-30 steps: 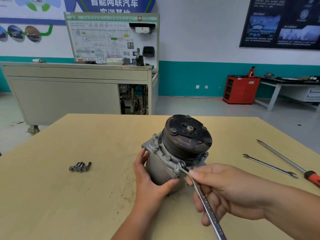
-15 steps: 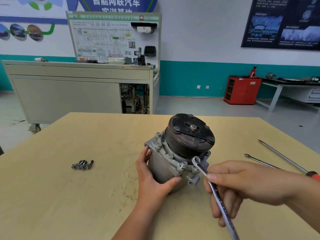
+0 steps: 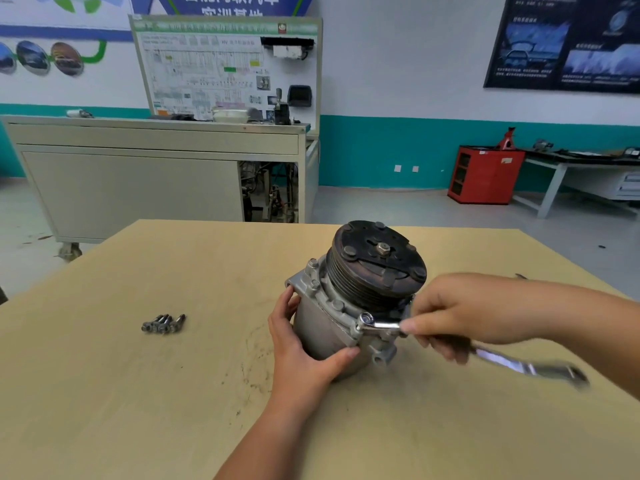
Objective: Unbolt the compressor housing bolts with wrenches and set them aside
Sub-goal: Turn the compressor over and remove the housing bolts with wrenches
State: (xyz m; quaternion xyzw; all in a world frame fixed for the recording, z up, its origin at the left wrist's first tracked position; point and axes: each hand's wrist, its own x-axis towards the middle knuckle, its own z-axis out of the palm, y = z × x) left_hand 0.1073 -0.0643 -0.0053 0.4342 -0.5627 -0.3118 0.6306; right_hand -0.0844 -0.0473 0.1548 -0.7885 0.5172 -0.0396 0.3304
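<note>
wrench back on the bolt for a fresh pull

the wrench (image 3: 381, 325) sits once more with its ring end over a bolt (image 3: 366, 319) on the near edge of the compressor (image 3: 322, 327) flange, its handle now pointing out to the person's right and blurred with motion. a second ago the same ring was on this bolt with the handle aimed back toward the person. half a second ago it was lifted clear, just right of the bolt head. taken together, that reads as a reset between strokes rather than a bolt freed: the bolt is still seated in the flange.

the right hand (image 3: 460, 310) is clamped on the wrench, fingertips (image 3: 410, 328) pinching the shank close to the ring and the other fingers curled round the handle. the left hand (image 3: 304, 344) has not shifted, thumb and fingers wrapped round the housing to steady the compressor on the table (image 3: 138, 393), with the pulley (image 3: 377, 265) tilted up and away.

well apart to the left, a small cluster of loose bolts (image 3: 163, 323) lies where it lay before, none added. at least three more bolt heads show along the flange's left side, so the job appears partway through, and this bolt likely needs several more swings before it joins the cluster.
</note>
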